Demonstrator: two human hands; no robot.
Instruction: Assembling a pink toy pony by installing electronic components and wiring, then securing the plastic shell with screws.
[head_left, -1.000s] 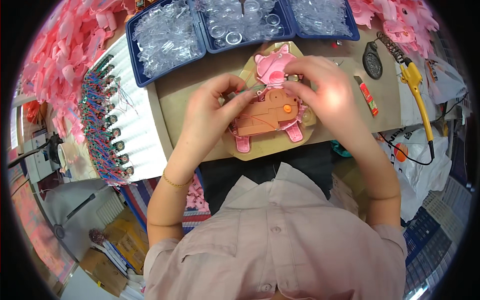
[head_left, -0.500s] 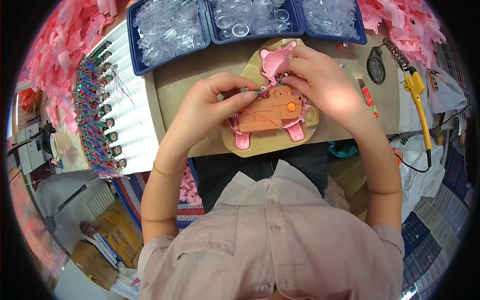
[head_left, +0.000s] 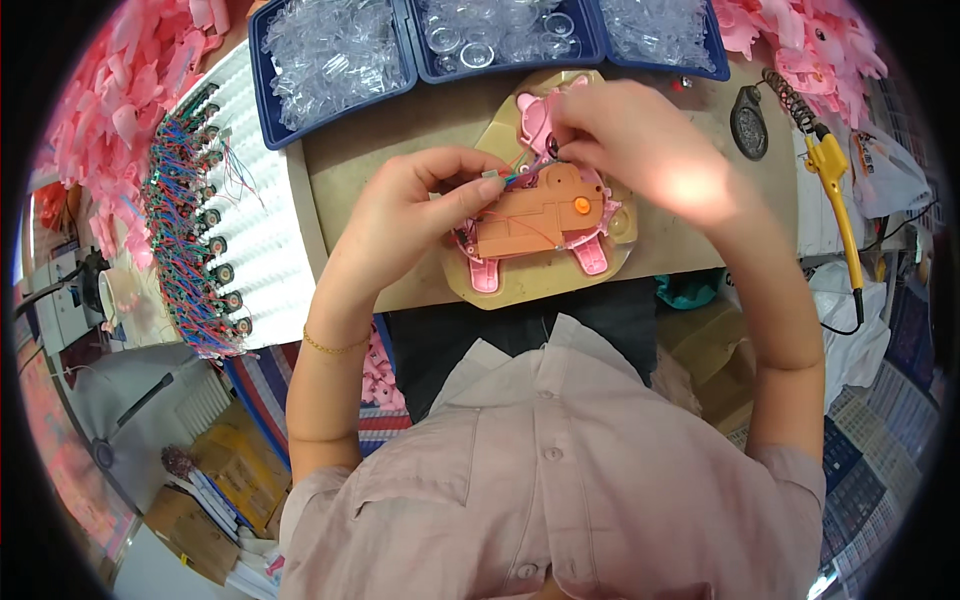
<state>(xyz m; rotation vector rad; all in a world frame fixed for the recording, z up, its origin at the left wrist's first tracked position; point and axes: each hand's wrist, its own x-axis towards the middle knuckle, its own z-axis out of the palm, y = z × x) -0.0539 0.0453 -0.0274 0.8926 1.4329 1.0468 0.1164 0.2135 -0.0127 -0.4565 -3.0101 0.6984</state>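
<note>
Left hand (head_left: 420,200) pinches wires (head_left: 521,179) between thumb and index, over orange box (head_left: 525,225). Right hand (head_left: 630,140) has fingers bunched narrow at wires by shell's upper part; can't tell if gripping. Pink shell (head_left: 484,276) lies under box, on tan jig (head_left: 510,292), table (head_left: 370,165) middle. Blue bins (head_left: 412,88) behind.

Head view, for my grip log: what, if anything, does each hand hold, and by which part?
Left hand pinches thin wires, exact spot hidden. Right hand: its hold is obscured, so I cannot tell.
</note>
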